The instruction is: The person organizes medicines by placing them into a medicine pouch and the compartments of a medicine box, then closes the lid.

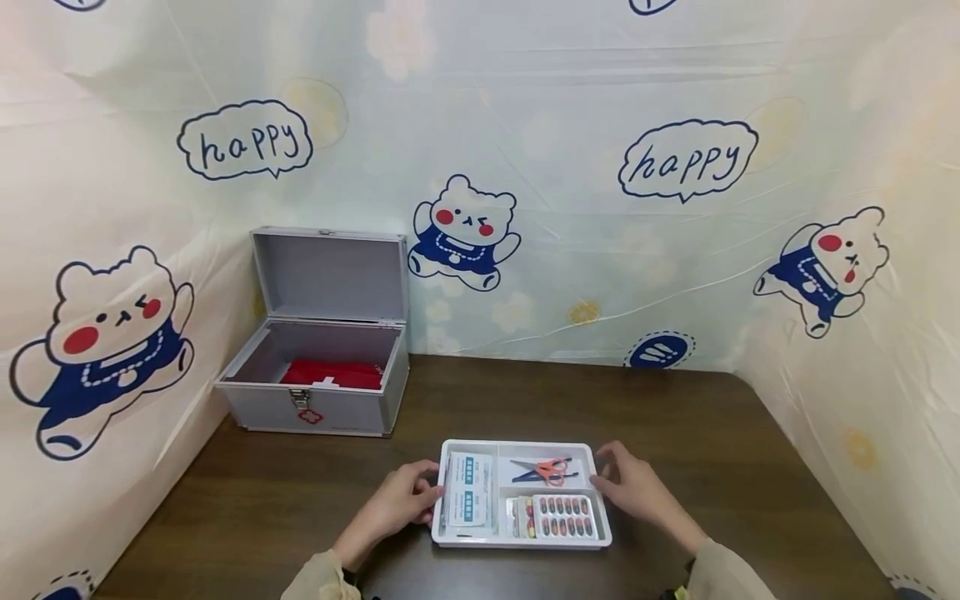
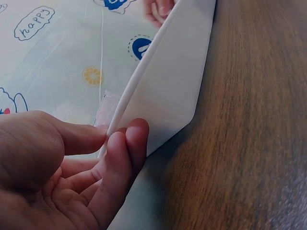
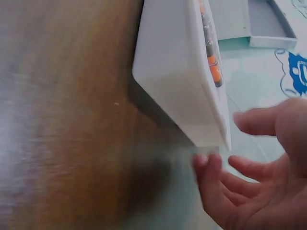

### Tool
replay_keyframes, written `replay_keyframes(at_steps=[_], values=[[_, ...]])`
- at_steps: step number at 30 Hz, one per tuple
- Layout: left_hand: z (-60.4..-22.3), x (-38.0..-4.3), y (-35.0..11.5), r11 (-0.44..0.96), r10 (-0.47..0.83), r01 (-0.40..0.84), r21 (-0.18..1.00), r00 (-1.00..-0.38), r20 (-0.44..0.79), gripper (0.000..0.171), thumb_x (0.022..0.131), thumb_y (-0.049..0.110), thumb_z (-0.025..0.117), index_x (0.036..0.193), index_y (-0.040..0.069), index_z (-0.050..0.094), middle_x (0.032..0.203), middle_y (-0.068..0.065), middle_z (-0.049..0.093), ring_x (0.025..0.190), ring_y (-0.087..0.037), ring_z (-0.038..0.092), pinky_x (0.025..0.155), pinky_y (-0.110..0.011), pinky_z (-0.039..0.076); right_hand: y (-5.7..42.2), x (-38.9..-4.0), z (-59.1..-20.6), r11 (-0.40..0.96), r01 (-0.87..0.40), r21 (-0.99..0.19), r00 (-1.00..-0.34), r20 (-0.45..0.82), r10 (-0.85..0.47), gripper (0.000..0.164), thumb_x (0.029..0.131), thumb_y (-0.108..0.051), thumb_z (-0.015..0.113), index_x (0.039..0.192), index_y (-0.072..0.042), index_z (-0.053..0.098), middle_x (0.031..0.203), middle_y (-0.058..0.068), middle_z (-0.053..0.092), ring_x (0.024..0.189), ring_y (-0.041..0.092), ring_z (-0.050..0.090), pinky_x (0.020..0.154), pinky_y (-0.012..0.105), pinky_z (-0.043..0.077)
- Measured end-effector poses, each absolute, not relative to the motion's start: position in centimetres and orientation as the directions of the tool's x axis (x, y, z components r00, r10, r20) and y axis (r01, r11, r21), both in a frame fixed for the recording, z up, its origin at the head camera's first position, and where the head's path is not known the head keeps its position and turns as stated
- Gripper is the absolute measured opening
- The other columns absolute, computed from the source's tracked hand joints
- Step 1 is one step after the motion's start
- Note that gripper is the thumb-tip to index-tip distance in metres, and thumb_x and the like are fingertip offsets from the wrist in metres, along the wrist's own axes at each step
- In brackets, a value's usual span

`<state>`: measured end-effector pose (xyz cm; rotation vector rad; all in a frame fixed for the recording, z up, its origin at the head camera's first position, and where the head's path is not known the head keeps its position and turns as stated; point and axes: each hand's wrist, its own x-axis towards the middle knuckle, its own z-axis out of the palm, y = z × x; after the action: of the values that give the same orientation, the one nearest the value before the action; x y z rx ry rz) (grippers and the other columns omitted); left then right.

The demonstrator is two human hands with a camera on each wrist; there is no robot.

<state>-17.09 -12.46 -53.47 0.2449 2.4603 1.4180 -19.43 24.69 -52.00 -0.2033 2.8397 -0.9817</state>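
A white compartmented tray lies in front of me on the table. My left hand pinches its left rim, thumb on top and fingers curled against the outer wall, as the left wrist view shows. At the right end, my right hand has thumb and fingers spread apart around the rim, seemingly not gripping it. White-and-blue packets fill the left compartment. Orange-handled scissors lie in the upper right one with a thin dark item. A blister pack of capsules sits in the lower right compartment.
At the back left stands a silver metal case with its lid raised. Inside it is a red pouch with a white cross. A printed cloth hangs behind and on both sides of the brown table.
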Motion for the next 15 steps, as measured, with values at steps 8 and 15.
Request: replay_keyframes(at_steps=[8, 15], values=[[-53.1, -17.4, -13.9, 0.525, 0.279, 0.084, 0.847, -0.957, -0.079, 0.036, 0.093, 0.015, 0.069, 0.120, -0.008, 0.060, 0.067, -0.002, 0.065, 0.053, -0.015, 0.063, 0.051, -0.026, 0.051, 24.9, -19.3, -52.5, 0.630, -0.047, -0.775, -0.917, -0.218, -0.335, 0.048, 0.094, -0.023, 0.066, 0.126, 0.010, 0.055, 0.082, 0.006, 0.066, 0.065, 0.015, 0.064, 0.055, 0.030, 0.055], [-48.7, -18.8, -18.2, 0.698, 0.158, 0.239, 0.675, -0.971, 0.181, 0.017, 0.090, 0.012, 0.071, 0.105, 0.004, 0.070, 0.071, 0.002, 0.069, 0.061, -0.008, 0.063, 0.058, -0.025, 0.047, 24.7, -18.8, -53.2, 0.620, -0.081, -0.781, -0.912, -0.193, -0.362, 0.039, 0.093, -0.018, 0.066, 0.117, 0.011, 0.058, 0.077, 0.006, 0.068, 0.060, 0.015, 0.064, 0.050, 0.028, 0.053]])
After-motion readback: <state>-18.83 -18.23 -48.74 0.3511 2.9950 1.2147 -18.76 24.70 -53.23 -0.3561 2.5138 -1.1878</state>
